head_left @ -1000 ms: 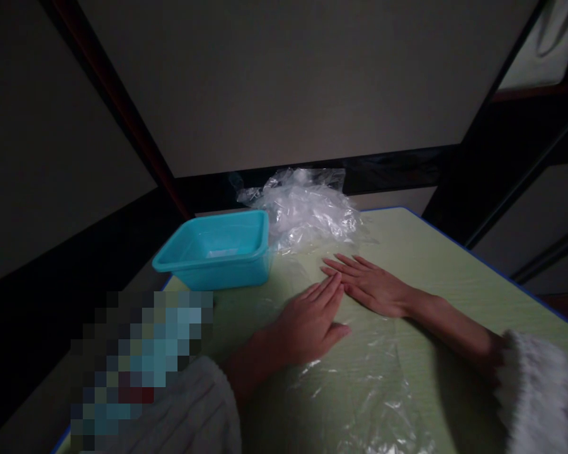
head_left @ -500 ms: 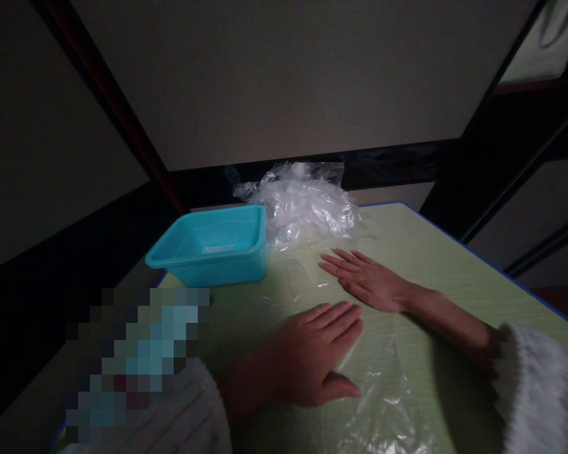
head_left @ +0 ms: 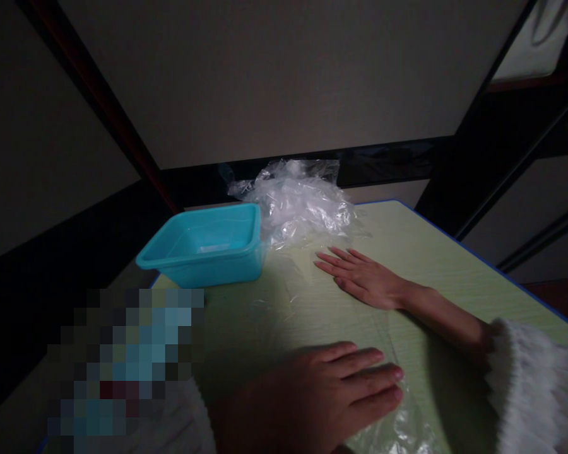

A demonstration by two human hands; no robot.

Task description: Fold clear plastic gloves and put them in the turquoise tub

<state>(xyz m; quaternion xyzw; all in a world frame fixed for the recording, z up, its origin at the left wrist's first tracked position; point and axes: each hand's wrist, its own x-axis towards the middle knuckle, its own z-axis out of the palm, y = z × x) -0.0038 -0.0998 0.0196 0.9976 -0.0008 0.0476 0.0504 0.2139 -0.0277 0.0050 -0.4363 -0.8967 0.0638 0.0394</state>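
Note:
My right hand [head_left: 366, 277] lies flat on a clear plastic bag [head_left: 284, 302] spread over the table, its fingers stretched out and pointing left. Nearer to me, my left hand [head_left: 331, 391] is over the same plastic, palm down, with its fingers straight and a little apart. Whether its palm presses on the sheet I cannot tell. Crinkled plastic shows below its fingertips at the bottom edge. Neither hand grips anything.
A turquoise plastic basin [head_left: 218, 265] stands at the table's left back. Beside it a heap of crumpled clear plastic bags [head_left: 303, 205] lies at the far edge. The pale green table [head_left: 435, 265] has a blue rim. A blurred-out patch [head_left: 146, 340] covers something at the left.
My left hand has moved toward me and slightly right across the plastic. My right hand stays flat in its place. The view has shifted slightly.

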